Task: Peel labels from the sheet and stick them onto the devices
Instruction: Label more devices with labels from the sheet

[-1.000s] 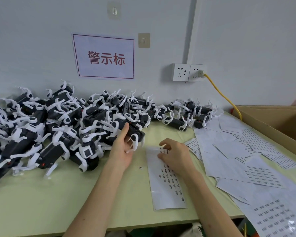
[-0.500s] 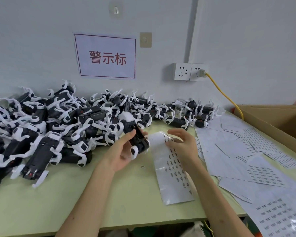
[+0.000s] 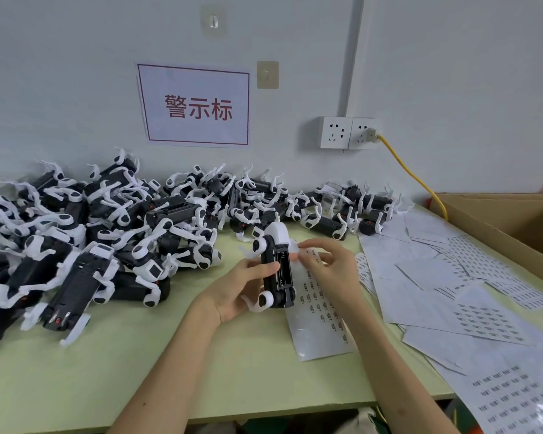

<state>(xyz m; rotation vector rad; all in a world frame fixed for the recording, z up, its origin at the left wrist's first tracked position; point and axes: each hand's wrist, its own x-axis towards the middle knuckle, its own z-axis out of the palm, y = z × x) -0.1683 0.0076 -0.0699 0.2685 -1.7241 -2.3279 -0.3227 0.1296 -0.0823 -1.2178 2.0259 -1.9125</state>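
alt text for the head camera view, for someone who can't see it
A person's left hand grips a black-and-white device above a pale green table, while the right hand curls its fingers at the device's far end, over a label sheet. A heap of like devices fills the left; loose sheets and a cardboard box lie right.

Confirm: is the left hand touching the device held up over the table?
Touching. The head view shows the left hand wrapped round the device, with its thumb pressed across the black body.
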